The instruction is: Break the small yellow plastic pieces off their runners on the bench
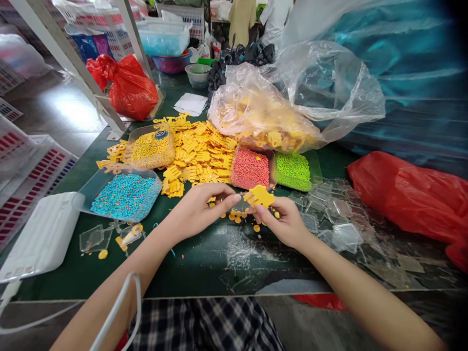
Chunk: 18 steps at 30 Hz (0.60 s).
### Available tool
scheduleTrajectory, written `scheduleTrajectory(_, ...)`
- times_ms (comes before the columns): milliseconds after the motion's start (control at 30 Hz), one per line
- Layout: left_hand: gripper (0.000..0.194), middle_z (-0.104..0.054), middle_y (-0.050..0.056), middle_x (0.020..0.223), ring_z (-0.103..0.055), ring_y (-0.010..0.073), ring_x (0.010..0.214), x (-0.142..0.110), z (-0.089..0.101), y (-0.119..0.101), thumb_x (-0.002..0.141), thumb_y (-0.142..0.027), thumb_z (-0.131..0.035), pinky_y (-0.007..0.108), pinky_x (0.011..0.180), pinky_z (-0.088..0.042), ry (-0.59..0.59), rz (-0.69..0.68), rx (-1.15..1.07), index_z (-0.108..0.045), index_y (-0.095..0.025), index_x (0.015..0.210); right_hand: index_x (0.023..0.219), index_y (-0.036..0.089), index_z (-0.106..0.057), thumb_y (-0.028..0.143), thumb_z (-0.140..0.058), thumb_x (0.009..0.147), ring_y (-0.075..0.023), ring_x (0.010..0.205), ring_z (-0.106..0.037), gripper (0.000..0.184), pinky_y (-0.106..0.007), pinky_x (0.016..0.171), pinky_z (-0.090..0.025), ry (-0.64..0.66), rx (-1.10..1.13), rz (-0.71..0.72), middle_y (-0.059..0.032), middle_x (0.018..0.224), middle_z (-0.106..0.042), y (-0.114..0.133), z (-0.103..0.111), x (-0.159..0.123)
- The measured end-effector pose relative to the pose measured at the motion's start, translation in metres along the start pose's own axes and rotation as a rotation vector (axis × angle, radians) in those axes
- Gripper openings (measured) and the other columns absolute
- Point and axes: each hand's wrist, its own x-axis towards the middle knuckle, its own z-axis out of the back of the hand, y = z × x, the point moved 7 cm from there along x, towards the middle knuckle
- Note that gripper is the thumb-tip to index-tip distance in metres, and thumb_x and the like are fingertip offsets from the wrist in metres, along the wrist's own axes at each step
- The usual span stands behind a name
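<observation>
My left hand (199,209) pinches the edge of a small clear plastic piece (244,202) between thumb and fingers. A flat yellow plastic piece (262,195) with a scalloped outline is gripped by my right hand (287,219), right beside the clear one; whether the two are joined I cannot tell. Small yellow discs (237,219) lie on the table under my hands. Just beyond are a tub of pink beads (251,166) and a tub of green beads (293,170). Behind my left hand spreads a heap of yellow plastic pieces (204,151).
Blue beads (122,195) and yellow beads (149,148) fill tubs at left, near a white power bank (40,234) with a cable. Clear plastic squares (345,236) lie scattered at right by a red bag (405,195). A clear bag of yellow pieces (263,114) stands behind.
</observation>
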Motion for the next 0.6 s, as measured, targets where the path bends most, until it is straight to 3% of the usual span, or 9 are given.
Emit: scheduleTrajectory(600,0.033,-0.071,0.002,0.08,-0.062,0.0148,0.072,-0.0003,-0.0015,-0.0014,0.095,-0.04,-0.047,0.025,0.069,-0.047,0.022,-0.024,0.013,-0.068,-0.018,0.086,0.063,0.019,-0.056,0.033,-0.05,0.092,-0.0092,0.047,-0.045,0.032,-0.023,0.048,-0.034,-0.006,-0.009,0.026,0.0037,0.051,-0.051,0.0012,0.0007,0.0002)
